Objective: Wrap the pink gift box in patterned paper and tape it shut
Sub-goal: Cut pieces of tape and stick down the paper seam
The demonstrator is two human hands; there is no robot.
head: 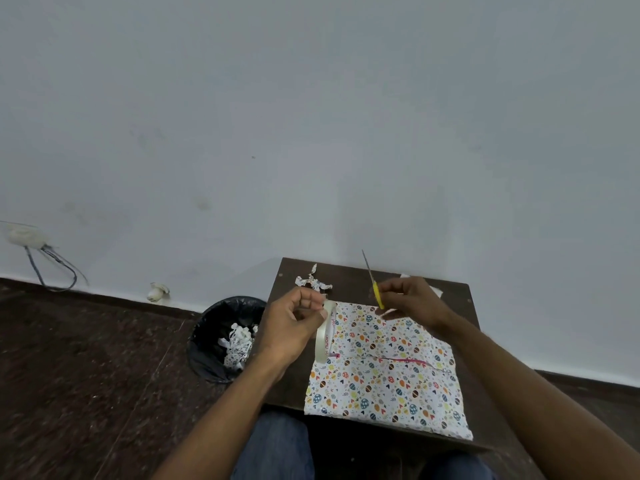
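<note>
Looks like a plain room in a home or small office, pretty bare. There's a blank pale grey-white painted wall (311, 116) with scuffs, and a dark speckled stone floor (86, 358) meeting it at a white skirting strip. A white wall socket with loose grey cables (26, 237) hangs low on the left. A small dark brown wooden bench (349, 278) is pushed against the wall, and a round black bin lined with a bag, full of paper scraps (227, 337), sits just beside the bench's left edge.
</note>
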